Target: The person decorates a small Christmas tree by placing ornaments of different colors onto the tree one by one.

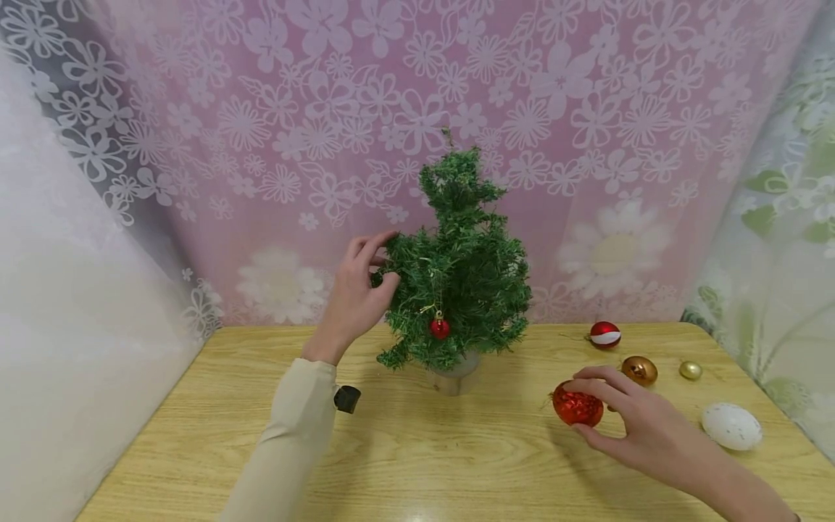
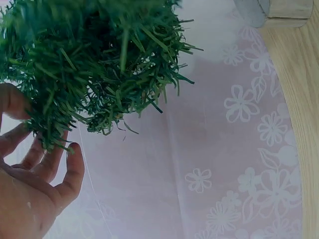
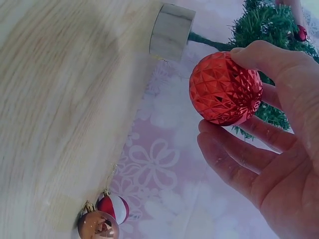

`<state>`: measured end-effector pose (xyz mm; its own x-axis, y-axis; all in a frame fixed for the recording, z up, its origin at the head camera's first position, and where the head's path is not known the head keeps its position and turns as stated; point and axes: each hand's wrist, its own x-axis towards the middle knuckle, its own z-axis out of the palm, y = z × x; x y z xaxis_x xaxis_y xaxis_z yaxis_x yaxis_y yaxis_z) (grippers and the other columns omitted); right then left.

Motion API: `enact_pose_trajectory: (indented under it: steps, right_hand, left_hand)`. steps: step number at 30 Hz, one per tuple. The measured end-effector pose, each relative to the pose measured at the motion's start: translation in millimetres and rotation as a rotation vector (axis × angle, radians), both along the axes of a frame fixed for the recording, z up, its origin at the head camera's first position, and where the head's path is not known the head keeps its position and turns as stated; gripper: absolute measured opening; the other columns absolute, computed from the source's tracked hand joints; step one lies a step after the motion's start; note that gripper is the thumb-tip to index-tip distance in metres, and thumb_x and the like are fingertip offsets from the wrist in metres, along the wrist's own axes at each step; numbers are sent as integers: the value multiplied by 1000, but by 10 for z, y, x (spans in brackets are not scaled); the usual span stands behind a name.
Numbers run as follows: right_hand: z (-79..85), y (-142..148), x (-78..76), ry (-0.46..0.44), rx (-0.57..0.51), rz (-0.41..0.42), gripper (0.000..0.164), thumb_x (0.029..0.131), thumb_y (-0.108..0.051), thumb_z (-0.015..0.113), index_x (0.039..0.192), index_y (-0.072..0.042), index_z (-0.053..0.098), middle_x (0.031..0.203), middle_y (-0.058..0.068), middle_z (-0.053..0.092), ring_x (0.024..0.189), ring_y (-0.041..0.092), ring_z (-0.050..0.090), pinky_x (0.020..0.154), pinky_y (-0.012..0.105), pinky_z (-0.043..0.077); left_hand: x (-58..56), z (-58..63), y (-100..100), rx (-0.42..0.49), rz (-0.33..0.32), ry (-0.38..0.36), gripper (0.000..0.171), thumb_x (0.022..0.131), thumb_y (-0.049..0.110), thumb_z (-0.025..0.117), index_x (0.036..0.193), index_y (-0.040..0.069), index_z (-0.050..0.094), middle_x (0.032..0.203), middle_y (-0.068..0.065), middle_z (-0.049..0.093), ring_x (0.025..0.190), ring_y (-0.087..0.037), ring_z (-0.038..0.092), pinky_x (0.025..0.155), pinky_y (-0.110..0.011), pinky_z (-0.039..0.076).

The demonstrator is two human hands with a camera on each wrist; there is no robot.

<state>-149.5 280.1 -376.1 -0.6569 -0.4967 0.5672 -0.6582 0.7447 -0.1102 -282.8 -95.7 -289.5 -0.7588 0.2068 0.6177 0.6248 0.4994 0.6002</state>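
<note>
A small green artificial Christmas tree (image 1: pixel 466 268) stands upright in a round pale base (image 1: pixel 454 377). My left hand (image 1: pixel 365 290) is at the tree's left side, its fingers and thumb curled about a branch tip (image 2: pixel 55 109); the foliage hides part of the fingers. On the front of the tree hangs a small red bauble (image 1: pixel 440 328). To the right of the tree, my right hand (image 1: pixel 642 428) holds a larger shiny red bauble (image 3: pixel 222 89) between thumb and fingers. Facets cover its surface, and a thin gold thread trails from its left side in the head view.
Right of the tree on the wooden table (image 1: pixel 417 464) lie a red-and-white bauble (image 1: pixel 605 335), a copper bauble (image 1: pixel 639 370), a small gold bauble (image 1: pixel 691 370) and a speckled white bauble (image 1: pixel 731 426). A pink flowered curtain (image 1: pixel 365 109) hangs behind.
</note>
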Motion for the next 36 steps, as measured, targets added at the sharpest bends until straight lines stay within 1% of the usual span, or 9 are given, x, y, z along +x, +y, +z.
enact_pose_trajectory:
  steps: [4,9,15,21,25,29,32,34,36]
  right_hand:
    - [26,4,10,-8,7,-20,60,66,-13,95,119,-25,68,117,-10,61,85,0,65,72,3,46]
    - [39,12,15,-10,11,-34,61,65,-13,95,119,-26,68,118,-10,61,85,-1,64,71,5,47]
    - [76,21,19,10,14,-40,60,65,-14,95,118,-25,69,118,-9,62,85,1,64,72,4,46]
    - [107,32,43,29,5,-48,58,67,-18,95,119,-25,69,119,-7,64,89,6,65,74,4,47]
    - [138,45,75,23,-32,-44,63,64,-13,96,120,-26,69,121,-6,64,90,4,64,73,4,46]
    - [157,49,103,4,-88,-19,69,61,-6,95,122,-26,69,122,-4,64,93,-1,61,70,5,46]
    - [161,45,112,-10,-139,17,72,60,0,94,123,-23,69,124,-1,63,99,-5,59,69,5,47]
    - [162,39,120,-17,-172,33,74,59,4,93,124,-22,68,127,-2,62,104,-8,57,70,6,48]
    - [165,31,126,-21,-206,54,76,57,8,91,124,-20,68,129,-2,61,107,-10,56,71,6,49]
  left_hand:
    - [-66,30,-13,11,-26,-9,65,90,-3,53,152,17,50,134,-13,51,115,-30,64,83,-39,51]
    - [-115,86,-49,8,-32,-44,60,94,-3,53,149,19,54,139,-13,52,119,-29,62,77,-35,46]
    - [-149,148,-63,-20,-13,-64,55,95,0,56,146,18,57,139,-9,55,120,-26,61,92,-40,54]
    - [-99,121,-110,15,-32,-51,45,98,8,58,142,20,61,141,-4,57,127,-23,59,103,-47,51]
    - [-20,40,-198,19,-20,47,41,100,14,61,140,21,64,143,-3,58,132,-22,56,107,-51,48]
    - [87,-94,-302,-47,35,268,40,97,13,67,138,16,66,141,-9,61,136,-28,54,108,-55,42]
    - [176,-207,-366,-98,72,448,40,93,11,70,133,10,68,137,-15,64,135,-35,54,104,-59,40]
    - [237,-280,-391,-108,80,532,39,92,10,71,130,9,70,134,-16,65,133,-37,55,100,-57,41]
    - [298,-352,-400,-98,76,590,36,92,12,68,128,8,70,131,-17,66,129,-37,57,97,-54,41]
